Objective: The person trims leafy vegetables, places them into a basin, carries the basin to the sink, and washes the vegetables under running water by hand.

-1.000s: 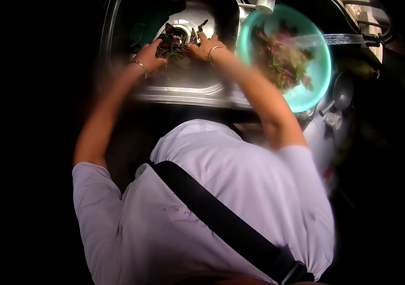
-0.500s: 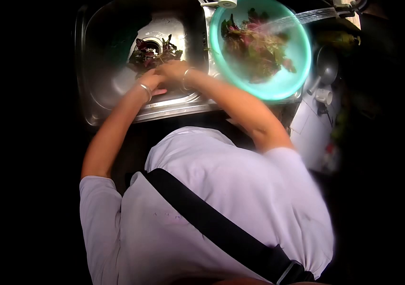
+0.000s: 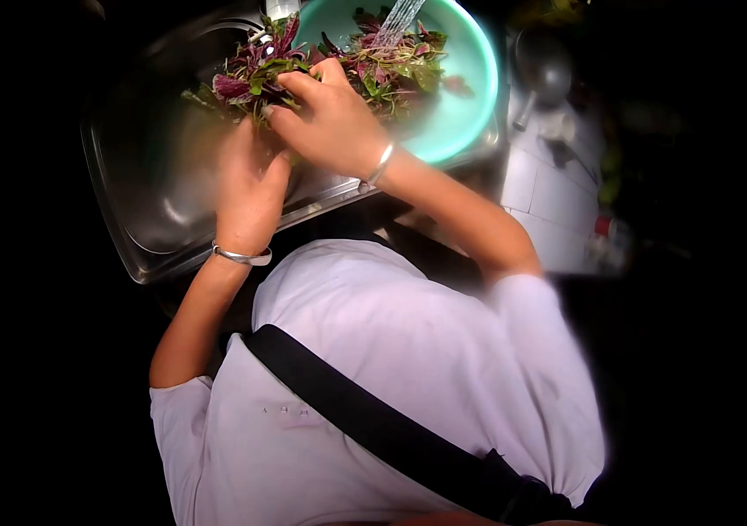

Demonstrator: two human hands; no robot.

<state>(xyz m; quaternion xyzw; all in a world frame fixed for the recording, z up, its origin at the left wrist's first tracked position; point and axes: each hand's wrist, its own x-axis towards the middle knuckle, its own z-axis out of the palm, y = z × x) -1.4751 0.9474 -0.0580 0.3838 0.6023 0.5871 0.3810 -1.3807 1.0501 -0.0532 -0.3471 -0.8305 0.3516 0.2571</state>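
Note:
A bunch of red and green leafy greens (image 3: 237, 81) is held up over the steel sink, close to the left rim of the turquoise basin (image 3: 485, 83). My left hand (image 3: 251, 188), partly blurred, grips the bunch from below; its fingertips are hidden among the stems. From the right, my right hand (image 3: 331, 118) closes its bent fingers on the same bunch. More leaves lie in the basin beyond that hand, and a stream of water (image 3: 400, 22) falls onto them.
The steel sink (image 3: 119, 232) extends to the left under my hands. A white fitting (image 3: 282, 9) stands at the top edge. To the right, a round dark pan or ladle (image 3: 544, 70) lies by white tiles (image 3: 531, 188).
Both hands have risen from the sink bottom, lifting the leafy greens toward the basin. The camera view has shifted, so sink and basin appear farther left and tilted.

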